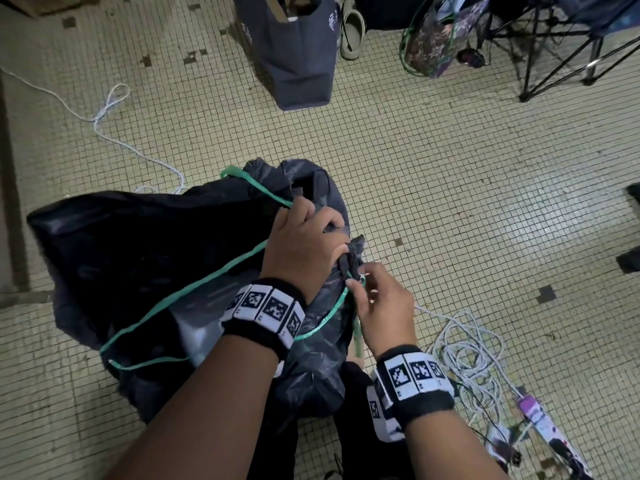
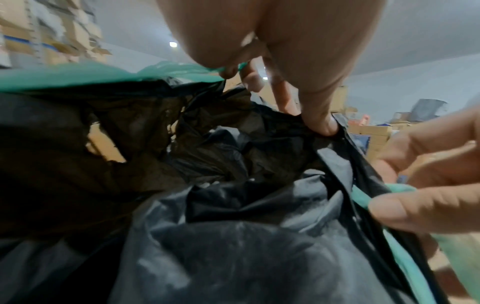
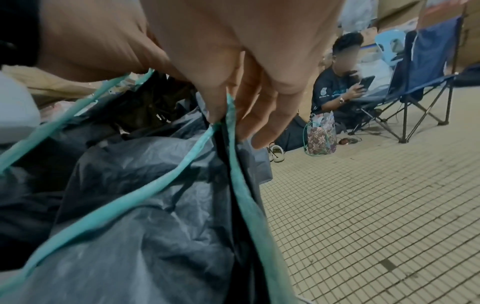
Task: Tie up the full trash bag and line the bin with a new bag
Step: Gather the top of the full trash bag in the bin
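Note:
A full black trash bag [image 1: 138, 258] lies on the tiled floor, with a green drawstring [image 1: 194, 289] looping round its mouth. My left hand [image 1: 341, 252] grips the bunched black plastic at the bag's rim; in the left wrist view its fingertips [image 2: 322, 123] pinch that plastic. Just to the right, my right hand [image 1: 356, 277] pinches the green drawstring between thumb and fingers. The right wrist view shows the drawstring [image 3: 230, 115] caught in my right hand's fingertips, its two strands running down over the bag [image 3: 155, 226]. No bin is clearly in view.
A dark tote bag [image 1: 298, 46], pale shoes [image 1: 351, 32], a patterned bag [image 1: 433, 43] and a folding chair [image 1: 554, 46] stand at the far side. White cables [image 1: 467, 348] and a power strip [image 1: 547, 431] lie at my right. A person [image 3: 335, 90] sits beyond.

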Demonstrator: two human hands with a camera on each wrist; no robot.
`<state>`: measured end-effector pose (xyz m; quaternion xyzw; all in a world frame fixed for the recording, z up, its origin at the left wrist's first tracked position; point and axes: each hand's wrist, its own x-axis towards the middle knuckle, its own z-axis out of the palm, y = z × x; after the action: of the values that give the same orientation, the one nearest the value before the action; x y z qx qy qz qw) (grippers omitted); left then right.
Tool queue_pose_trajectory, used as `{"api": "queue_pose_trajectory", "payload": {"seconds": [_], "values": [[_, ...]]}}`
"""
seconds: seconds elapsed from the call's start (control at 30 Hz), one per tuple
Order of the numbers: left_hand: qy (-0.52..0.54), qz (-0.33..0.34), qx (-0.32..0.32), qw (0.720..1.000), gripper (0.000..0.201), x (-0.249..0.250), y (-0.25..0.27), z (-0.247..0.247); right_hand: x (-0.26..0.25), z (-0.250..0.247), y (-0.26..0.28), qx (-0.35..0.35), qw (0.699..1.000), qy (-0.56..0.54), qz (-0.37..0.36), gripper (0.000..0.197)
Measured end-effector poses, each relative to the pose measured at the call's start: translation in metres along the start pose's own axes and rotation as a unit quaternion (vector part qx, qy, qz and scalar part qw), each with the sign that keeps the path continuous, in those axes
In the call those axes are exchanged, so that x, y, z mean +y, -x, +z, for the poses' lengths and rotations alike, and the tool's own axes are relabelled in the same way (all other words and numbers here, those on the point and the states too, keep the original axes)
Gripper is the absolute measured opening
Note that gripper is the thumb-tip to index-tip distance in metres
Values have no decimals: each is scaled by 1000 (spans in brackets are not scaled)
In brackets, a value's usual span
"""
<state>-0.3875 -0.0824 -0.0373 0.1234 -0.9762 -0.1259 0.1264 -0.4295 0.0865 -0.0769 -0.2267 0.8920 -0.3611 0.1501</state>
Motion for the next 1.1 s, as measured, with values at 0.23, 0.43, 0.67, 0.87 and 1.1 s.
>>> {"api": "queue_pose_trajectory", "payload": {"seconds": [0.23, 0.43, 0.67, 0.87, 1.1], "values": [[62, -169, 39, 983, 36, 1, 43, -24, -23, -5, -12, -151, 982, -111, -14, 14], [186, -252, 78, 946, 23, 29, 124, -40, -81, -36, -13, -323, 929, -181, -12, 10], [197, -367, 140, 899, 51, 80, 173, -30, -138, -37, -10, -407, 867, -285, 41, 17], [214, -485, 170, 830, 44, 96, 194, -35, -174, -19, -10, -398, 870, -291, 10, 13], [222, -518, 222, 796, 42, 83, 223, -55, -194, -1, 4, -268, 912, 16, -309, 30]]}}
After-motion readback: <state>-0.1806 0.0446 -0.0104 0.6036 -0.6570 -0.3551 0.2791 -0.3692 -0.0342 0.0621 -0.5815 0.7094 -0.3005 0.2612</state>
